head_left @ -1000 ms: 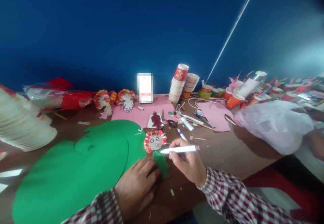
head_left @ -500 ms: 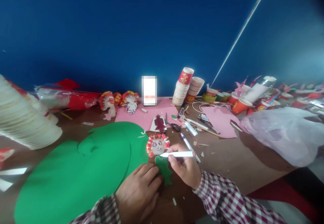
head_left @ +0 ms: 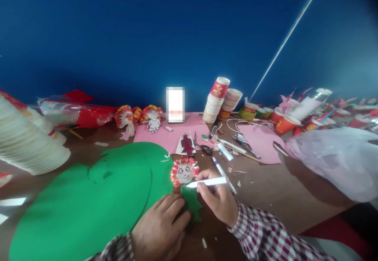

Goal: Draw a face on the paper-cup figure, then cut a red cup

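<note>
In my right hand (head_left: 220,198) a white marker (head_left: 206,182) is pinched between thumb and fingers. Its tip rests at the top of a small green paper cutout (head_left: 191,200), where pale lines show. My left hand (head_left: 161,221) lies on the table with fingers bent and close together, their tips holding the cutout's left edge; its thumb is hidden. Just above the cutout, touching or nearly so, is a round paper face (head_left: 184,173) with drawn eyes and a smile, ringed by a red and yellow frill.
A large green sheet (head_left: 97,190) spreads to the left, beside stacked paper cups (head_left: 35,147). Scissors (head_left: 206,149), a second marker (head_left: 220,168) and a dark red cutout (head_left: 187,143) lie behind my hands. Cup stacks (head_left: 214,105) stand at the back; a plastic bag (head_left: 339,158) sits right.
The view shifts slightly. My right hand still grips the marker, its tip now a little lower on the cutout's top. My left hand stays by the cutout.
</note>
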{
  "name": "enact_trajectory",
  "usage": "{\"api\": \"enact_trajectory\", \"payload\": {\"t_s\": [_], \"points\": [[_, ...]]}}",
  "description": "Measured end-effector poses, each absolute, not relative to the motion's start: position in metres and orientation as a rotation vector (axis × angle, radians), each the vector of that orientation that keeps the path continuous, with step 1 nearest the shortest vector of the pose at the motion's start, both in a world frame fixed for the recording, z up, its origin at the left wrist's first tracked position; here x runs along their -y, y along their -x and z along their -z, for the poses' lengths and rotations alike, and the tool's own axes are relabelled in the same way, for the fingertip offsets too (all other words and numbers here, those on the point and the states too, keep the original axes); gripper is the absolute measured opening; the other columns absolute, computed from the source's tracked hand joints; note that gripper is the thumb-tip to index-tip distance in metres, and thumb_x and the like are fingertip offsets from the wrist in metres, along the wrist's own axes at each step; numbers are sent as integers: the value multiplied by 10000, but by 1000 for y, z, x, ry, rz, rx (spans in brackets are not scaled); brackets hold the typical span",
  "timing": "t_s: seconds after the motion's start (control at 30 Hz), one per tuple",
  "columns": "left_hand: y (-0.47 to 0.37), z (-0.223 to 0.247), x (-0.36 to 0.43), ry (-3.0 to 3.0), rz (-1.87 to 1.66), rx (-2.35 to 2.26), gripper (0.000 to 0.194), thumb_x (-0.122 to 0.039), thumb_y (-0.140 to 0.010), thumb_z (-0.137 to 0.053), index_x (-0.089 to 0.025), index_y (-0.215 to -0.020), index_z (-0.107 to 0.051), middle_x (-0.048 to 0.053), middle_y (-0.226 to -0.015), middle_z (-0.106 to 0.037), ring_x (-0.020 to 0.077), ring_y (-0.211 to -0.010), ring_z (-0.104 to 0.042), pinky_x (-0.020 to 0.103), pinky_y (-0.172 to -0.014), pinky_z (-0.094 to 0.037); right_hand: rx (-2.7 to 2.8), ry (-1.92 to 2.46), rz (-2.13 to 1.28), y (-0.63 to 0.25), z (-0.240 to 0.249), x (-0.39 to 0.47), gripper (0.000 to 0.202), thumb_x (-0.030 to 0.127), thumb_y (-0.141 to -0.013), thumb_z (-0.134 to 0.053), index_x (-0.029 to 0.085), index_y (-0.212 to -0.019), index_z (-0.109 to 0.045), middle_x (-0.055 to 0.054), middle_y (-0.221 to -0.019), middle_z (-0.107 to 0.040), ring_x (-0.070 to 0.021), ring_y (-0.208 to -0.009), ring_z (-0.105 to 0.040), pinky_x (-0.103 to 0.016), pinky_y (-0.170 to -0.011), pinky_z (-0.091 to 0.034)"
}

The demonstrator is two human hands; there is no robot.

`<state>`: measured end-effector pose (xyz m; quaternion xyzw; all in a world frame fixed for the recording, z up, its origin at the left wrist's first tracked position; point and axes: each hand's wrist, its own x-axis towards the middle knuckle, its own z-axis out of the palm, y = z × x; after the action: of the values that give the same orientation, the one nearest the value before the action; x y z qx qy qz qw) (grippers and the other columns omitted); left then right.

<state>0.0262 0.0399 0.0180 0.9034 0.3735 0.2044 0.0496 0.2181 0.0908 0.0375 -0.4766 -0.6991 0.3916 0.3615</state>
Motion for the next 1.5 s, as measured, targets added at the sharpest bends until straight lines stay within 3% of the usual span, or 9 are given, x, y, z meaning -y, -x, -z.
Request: {"api": "enact_trajectory", "payload": {"t_s": [0.43,0.73,0.97,1.13,1.5], "points": [[-24,-17,-41,-2691,-609,-1152,212,-162,-786,-481,-220,-955,-595,69,-1045,-523,237,-989,-497,428,-860,-498,1787,1249,-1027,-217,-42,-91,119,281,-865,-496,175,-829,-538,14,-615,-548,-93,-489,-470,-198,-477,-386],[-19,-9,-40,-2652,-694,-1174,208,-191,-756,-525,-237,-947,-594,98,-1260,-422,297,-1170,-391,494,-926,-445,1779,1246,-1048,-217,-40,-91,127,286,-875,-483,174,-841,-532,9,-630,-556,-90,-488,-466,-196,-470,-375],[-19,-11,-39,-2649,-641,-1189,252,-174,-741,-532,-237,-981,-578,106,-1260,-441,301,-1183,-402,516,-934,-436,1785,1209,-1050,-219,-39,-92,119,279,-876,-488,174,-842,-533,17,-622,-546,-82,-476,-442,-190,-452,-351],[-19,-9,-37,-2704,-740,-1180,434,-138,-742,-503,-157,-1173,-459,147,-1240,-491,291,-1194,-413,492,-945,-449,1796,1219,-1041,-219,-40,-91,124,281,-876,-487,173,-843,-538,13,-621,-552,-86,-484,-454,-193,-461,-363],[-18,-10,-36,-2710,-670,-1258,467,-184,-760,-508,-134,-1217,-425,143,-1243,-526,280,-1180,-457,475,-966,-436,1813,1233,-1023,-219,-41,-90,117,283,-875,-488,182,-843,-539,32,-572,-512,-87,-464,-441,-193,-455,-361]]}}
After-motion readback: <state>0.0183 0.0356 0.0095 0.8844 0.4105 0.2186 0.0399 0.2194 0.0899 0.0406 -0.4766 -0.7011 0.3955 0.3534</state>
